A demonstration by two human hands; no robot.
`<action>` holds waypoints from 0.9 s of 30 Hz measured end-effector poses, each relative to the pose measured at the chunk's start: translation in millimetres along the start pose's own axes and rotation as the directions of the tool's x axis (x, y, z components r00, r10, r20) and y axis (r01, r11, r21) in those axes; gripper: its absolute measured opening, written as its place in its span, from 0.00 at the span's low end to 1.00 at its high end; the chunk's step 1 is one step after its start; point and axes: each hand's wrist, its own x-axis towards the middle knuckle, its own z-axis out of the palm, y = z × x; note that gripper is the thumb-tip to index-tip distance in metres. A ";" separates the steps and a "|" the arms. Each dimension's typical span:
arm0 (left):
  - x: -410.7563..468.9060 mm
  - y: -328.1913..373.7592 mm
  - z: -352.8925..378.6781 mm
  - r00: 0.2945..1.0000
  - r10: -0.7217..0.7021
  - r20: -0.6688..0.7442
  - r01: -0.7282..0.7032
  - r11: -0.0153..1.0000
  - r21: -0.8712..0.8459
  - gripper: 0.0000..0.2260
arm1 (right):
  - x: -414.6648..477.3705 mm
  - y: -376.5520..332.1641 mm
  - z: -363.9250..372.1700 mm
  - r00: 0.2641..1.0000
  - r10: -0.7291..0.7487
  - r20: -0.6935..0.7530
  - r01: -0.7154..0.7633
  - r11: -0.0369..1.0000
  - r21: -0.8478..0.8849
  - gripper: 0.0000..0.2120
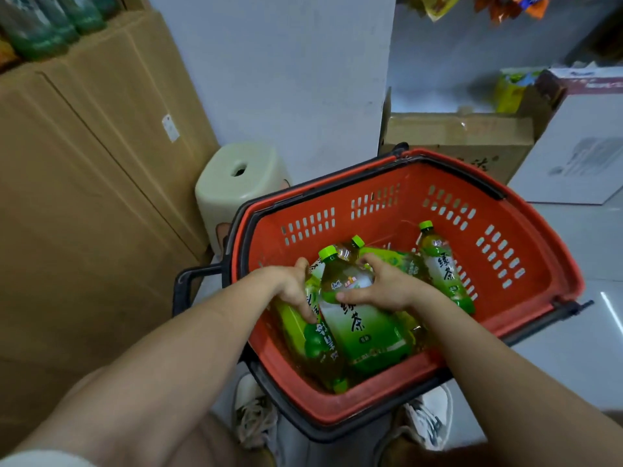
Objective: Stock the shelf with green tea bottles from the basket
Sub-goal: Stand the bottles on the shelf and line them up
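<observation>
Two grasps inside the red basket (411, 217): left hand (292, 290) curled round the green tea bottle (317, 345) by its left wall, right hand (387, 285) round the middle bottle (364, 332). I judge overlapping bottles could snag, breaking my grip.

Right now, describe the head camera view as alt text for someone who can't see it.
Two bare hands reach into a red basket of green tea bottles: the left hand grips the left bottle, the right hand the middle bottle. A beige stool and cardboard boxes stand nearby.
</observation>
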 end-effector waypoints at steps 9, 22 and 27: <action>-38.9 34.3 23.1 0.937 0.133 -0.324 -0.050 0.966 0.253 0.49 | -25.8 -15.3 -28.5 0.941 -0.089 -0.326 0.084 0.996 -0.031 0.46; -292.2 -51.0 -5.1 0.201 -0.005 -0.980 -0.290 0.955 -0.064 0.40 | -183.4 -158.4 -22.3 0.596 -0.338 -0.728 0.739 0.586 0.333 0.27; -392.6 -88.1 7.3 -0.167 -0.106 -0.980 -0.330 0.943 -0.046 0.39 | -237.5 -233.1 2.3 0.493 -0.473 -0.730 0.869 0.317 0.381 0.27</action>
